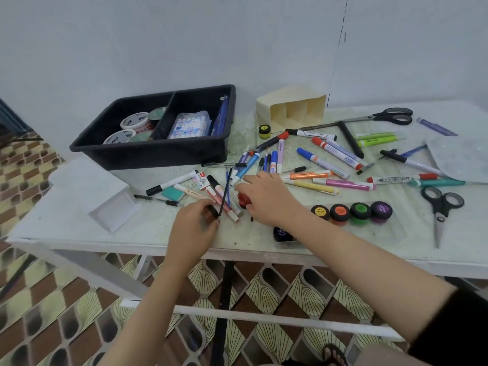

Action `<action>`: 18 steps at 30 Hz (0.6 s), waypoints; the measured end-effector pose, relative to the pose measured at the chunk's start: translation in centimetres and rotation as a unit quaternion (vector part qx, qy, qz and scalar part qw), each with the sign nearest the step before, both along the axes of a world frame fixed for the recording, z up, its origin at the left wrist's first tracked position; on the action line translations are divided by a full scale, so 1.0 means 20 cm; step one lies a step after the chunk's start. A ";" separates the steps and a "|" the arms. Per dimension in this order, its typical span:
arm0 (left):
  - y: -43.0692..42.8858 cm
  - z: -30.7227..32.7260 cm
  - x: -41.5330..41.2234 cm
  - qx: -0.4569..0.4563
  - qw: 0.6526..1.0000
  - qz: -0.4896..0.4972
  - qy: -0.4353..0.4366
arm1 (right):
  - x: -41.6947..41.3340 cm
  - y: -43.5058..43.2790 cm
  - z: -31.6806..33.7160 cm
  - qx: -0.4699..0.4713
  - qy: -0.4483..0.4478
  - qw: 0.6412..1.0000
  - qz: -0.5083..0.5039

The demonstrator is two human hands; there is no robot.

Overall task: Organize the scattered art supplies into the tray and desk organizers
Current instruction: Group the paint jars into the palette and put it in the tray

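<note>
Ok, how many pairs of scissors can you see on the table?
2. One pair of scissors lies at the back right near the cream organizer; the other scissors lie at the front right, beside the paint pots.

Scattered markers (pixel 327 151), black tray (pixel 148 151), perhaps half-filled

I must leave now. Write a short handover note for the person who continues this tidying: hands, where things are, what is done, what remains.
Left hand: holds a small dark jar and a thin black stick at the table's front edge.
Right hand: rests on the marker pile, over a red jar.
Done: black tray holds tape rolls, a clear case and a blue pouch.
Left: markers, two scissors, paint jars are loose; the cream organizer and the white organizer lie tipped over.
</note>
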State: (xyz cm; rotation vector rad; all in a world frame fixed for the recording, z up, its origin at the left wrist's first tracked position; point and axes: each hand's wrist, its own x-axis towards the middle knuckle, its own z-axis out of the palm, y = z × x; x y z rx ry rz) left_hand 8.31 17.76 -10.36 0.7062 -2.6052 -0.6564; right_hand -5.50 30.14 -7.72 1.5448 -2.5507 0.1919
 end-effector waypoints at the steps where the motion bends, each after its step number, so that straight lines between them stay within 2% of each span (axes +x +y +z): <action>1: -0.01 0.00 -0.01 0.007 1.000 0.002 0.003 | 0.00 -0.02 -0.01 -0.001 0.005 1.000 -0.001; 4: -0.03 0.00 -0.02 0.070 0.997 0.010 0.023 | -0.01 -0.03 -0.03 -0.021 -0.010 1.000 -0.014; 6: -0.03 0.00 -0.01 0.133 0.989 0.031 0.050 | -0.01 0.00 -0.02 -0.065 -0.090 0.994 -0.026; 9: -0.02 0.01 -0.01 0.172 0.979 0.056 0.090 | 0.00 0.09 0.01 -0.197 -0.278 0.939 -0.037; 11: -0.01 0.04 -0.01 0.205 0.967 0.055 0.139 | 0.01 0.19 0.04 -0.286 -0.330 0.899 -0.035; 15: 0.05 0.13 -0.04 0.263 0.941 0.024 0.213 | 0.02 0.43 0.06 -0.363 -0.321 0.869 -0.106; 18: 0.13 0.18 -0.10 0.298 0.927 -0.022 0.226 | 0.05 0.60 0.05 -0.376 -0.293 0.868 -0.136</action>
